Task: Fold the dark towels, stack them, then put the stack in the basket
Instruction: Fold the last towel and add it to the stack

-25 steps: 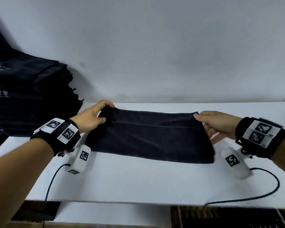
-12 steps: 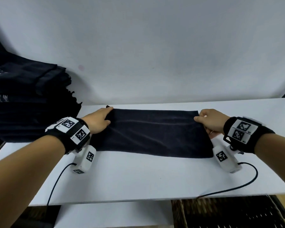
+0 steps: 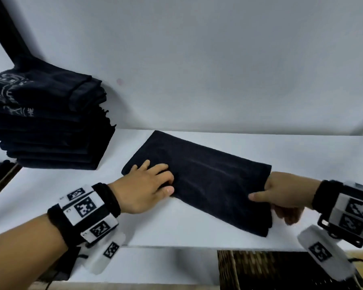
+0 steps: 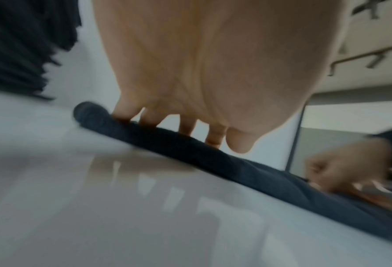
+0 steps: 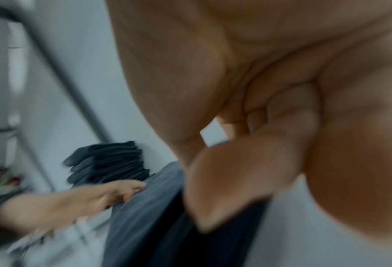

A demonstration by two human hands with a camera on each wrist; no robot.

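A dark towel (image 3: 205,181), folded into a long strip, lies slanted across the white table (image 3: 50,191). My left hand (image 3: 149,183) presses flat on its left end with straight fingers (image 4: 188,126) on the cloth (image 4: 190,153). My right hand (image 3: 281,195) pinches the towel's right end, thumb (image 3: 258,195) on top and fingers underneath; the right wrist view shows the thumb (image 5: 231,184) against the dark cloth (image 5: 149,216). A stack of folded dark towels (image 3: 50,126) stands at the back left against the wall. A dark woven basket (image 3: 270,271) sits below the table's front edge.
A white wall (image 3: 218,59) rises directly behind the table. A dark slanted bar (image 3: 6,28) leans at the upper left. Cables hang from both wrist cameras near the table's front edge.
The towel has swung from lying straight across to slanting, its right end drawn toward me. My left hand moved from gripping the corner to pressing flat on the cloth.
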